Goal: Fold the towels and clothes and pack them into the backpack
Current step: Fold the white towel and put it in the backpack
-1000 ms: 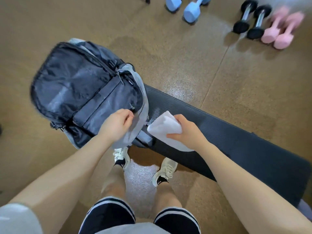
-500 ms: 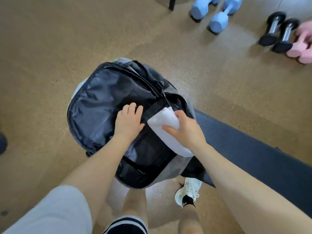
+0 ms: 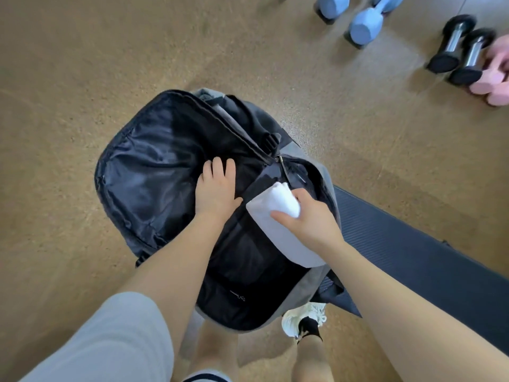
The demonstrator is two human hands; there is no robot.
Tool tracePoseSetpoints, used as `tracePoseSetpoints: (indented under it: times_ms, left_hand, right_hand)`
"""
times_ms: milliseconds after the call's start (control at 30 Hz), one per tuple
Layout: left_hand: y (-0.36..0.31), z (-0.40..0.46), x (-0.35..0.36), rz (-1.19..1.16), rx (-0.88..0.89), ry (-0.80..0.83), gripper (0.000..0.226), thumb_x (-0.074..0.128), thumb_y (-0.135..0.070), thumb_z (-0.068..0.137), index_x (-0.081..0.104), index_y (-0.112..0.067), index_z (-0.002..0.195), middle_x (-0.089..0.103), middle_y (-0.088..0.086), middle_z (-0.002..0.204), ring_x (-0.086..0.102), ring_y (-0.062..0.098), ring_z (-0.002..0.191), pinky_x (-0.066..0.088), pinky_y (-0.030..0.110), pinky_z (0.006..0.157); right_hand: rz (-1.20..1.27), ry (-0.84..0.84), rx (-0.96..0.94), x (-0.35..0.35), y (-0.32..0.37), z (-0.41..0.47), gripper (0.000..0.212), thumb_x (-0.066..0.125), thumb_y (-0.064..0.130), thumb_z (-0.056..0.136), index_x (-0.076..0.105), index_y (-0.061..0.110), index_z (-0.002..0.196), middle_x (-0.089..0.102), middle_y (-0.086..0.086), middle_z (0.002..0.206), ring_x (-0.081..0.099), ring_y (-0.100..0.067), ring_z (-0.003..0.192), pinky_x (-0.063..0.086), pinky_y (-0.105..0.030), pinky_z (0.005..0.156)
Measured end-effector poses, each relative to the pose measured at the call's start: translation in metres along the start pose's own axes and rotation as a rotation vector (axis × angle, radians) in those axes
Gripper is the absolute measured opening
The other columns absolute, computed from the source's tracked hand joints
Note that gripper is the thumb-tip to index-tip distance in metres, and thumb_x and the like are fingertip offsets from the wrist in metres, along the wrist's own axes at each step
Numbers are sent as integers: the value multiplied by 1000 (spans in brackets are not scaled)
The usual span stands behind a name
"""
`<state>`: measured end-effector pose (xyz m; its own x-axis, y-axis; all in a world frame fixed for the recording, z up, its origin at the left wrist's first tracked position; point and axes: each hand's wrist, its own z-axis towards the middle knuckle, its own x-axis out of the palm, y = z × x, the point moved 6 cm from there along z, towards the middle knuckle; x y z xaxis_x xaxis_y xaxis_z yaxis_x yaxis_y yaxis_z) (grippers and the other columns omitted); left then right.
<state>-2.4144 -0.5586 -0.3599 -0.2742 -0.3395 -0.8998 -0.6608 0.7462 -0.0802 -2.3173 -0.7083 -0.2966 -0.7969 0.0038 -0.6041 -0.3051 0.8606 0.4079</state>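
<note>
On the brown speckled floor (image 3: 82, 64) lies a dark ribbed exercise mat (image 3: 413, 260) at the right side. At the far edge stand two light blue dumbbells (image 3: 363, 26), two black-and-chrome dumbbells (image 3: 457, 51), and beside them pink dumbbells (image 3: 493, 86).

Folded white towel (image 3: 278, 216) lies tilted over the open dark backpack (image 3: 154, 172).

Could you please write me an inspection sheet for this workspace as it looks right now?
Surface: brown floor; dark mat at right.
Job's things: backpack unzipped, flap open; folded white towel at its opening.
Clutter: blue dumbbells, black dumbbells, pink dumbbells at the far edge.
Grips: left hand flat, pressing the lining; right hand holding the towel.
Cables: nothing seen.
Surroundings: the person's shoe beside the backpack.
</note>
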Motion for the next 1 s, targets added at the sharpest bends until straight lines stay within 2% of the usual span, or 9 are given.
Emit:
tracePoseSetpoints:
  times_ms: [100, 200, 400, 600, 700, 767, 867, 933, 1000]
  left_hand:
    - [4, 6, -3, -81, 26, 24, 74, 64, -36, 81, 26, -10, 139, 35, 11, 138, 33, 29, 129, 45, 35, 86]
    - [9, 6, -19, -177, 73, 72, 53, 59, -29, 84, 38, -12, 130, 50, 8, 122, 51, 28, 107, 44, 37, 76]
    - [37, -11, -94, -437, 58, -49, 34, 64, -19, 80, 59, -11, 113, 68, 9, 101, 61, 29, 94, 47, 37, 82]
    - [46, -17, -129, -456, 140, -19, 30, 68, -16, 77, 63, -11, 106, 70, 7, 92, 64, 27, 87, 51, 40, 78]
    - [51, -16, -124, -472, 123, -24, 32, 67, -16, 77, 63, -12, 109, 70, 6, 99, 64, 26, 92, 50, 41, 83]
    - [47, -16, -120, -463, 131, -23, 32, 66, -16, 77, 62, -13, 109, 70, 6, 102, 64, 27, 95, 50, 41, 84]
    - [43, -18, -113, -480, 115, -16, 30, 65, -17, 78, 62, -15, 107, 70, 3, 101, 64, 25, 94, 50, 40, 83]
    - [43, -19, -108, -505, 98, 1, 28, 65, -18, 78, 62, -17, 106, 70, 0, 100, 64, 22, 92, 50, 39, 82]
    - [45, -20, -104, -529, 98, 10, 28, 66, -18, 78, 62, -18, 106, 70, 0, 99, 64, 20, 91, 50, 38, 83]
  right_hand:
    - [3, 15, -15, 5, 4, 8, 49, 60, 51, 82, 47, 15, 114, 62, -1, 96, 58, -22, 88, 48, -39, 74]
    - [33, 18, -18, 3, 5, 8, 49, 60, 51, 82, 47, 16, 113, 62, 0, 95, 57, -20, 87, 48, -39, 74]
    - [177, 59, -16, -4, 15, 0, 47, 60, 50, 83, 51, 14, 111, 63, -4, 95, 58, -20, 87, 47, -38, 75]
    - [243, 49, -12, 21, 64, 27, 43, 58, 48, 85, 52, 10, 103, 61, -5, 93, 57, -22, 90, 43, -35, 70]
    - [143, -4, -12, 36, 72, 51, 54, 58, 52, 83, 49, 11, 117, 60, -10, 112, 53, -30, 109, 45, -42, 87]
    - [86, -58, -12, 39, 66, 48, 71, 62, 51, 82, 39, 10, 134, 49, -12, 133, 42, -31, 124, 39, -43, 100]
    - [-9, -159, 27, 42, 36, 16, 72, 61, 42, 86, 29, 10, 142, 34, -10, 146, 35, -30, 130, 36, -40, 101]
    - [60, -159, 148, 51, 7, -5, 67, 60, 39, 88, 31, 6, 139, 40, -14, 138, 42, -32, 122, 41, -40, 92]
    - [295, -88, 287, 65, -10, -10, 56, 58, 34, 90, 38, 3, 132, 54, -14, 118, 53, -31, 107, 44, -37, 82]
